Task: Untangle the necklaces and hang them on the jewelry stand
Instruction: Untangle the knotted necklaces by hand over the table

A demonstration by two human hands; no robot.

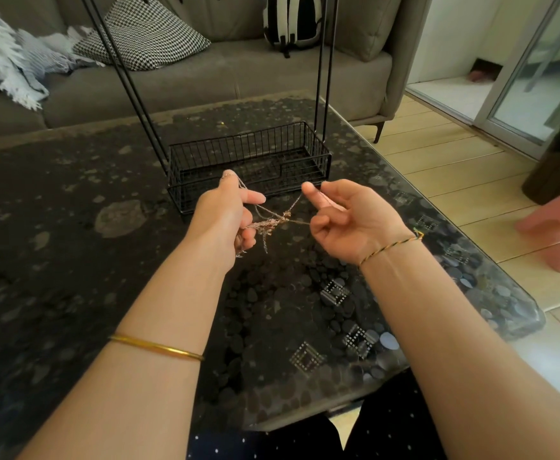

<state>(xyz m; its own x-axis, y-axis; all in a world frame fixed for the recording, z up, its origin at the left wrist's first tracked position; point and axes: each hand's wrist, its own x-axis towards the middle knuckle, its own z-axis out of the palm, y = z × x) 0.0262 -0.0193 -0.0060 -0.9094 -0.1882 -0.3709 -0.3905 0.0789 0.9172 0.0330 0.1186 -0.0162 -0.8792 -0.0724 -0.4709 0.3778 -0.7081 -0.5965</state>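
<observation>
While your left hand (223, 215) and right hand (345, 215) hover over the bench (72, 260), both sets of fingers pinch the knotted necklaces (272, 222) taut.

hands (291, 220) stretching tangled necklaces (272, 224), wire stand (248, 161)

Table (72, 227) in foreground; jewelry stand (252, 161) on it, basket base toward far edge, uprights rising out of view. Left hand (225, 217) and right hand (348, 220) above table, just before the basket, necklaces (272, 222) strung between them. Sofa (205, 78) behind table, with cushion (145, 34) and blanket (13, 61) on its seat. Stool (557, 227) right of table.
</observation>
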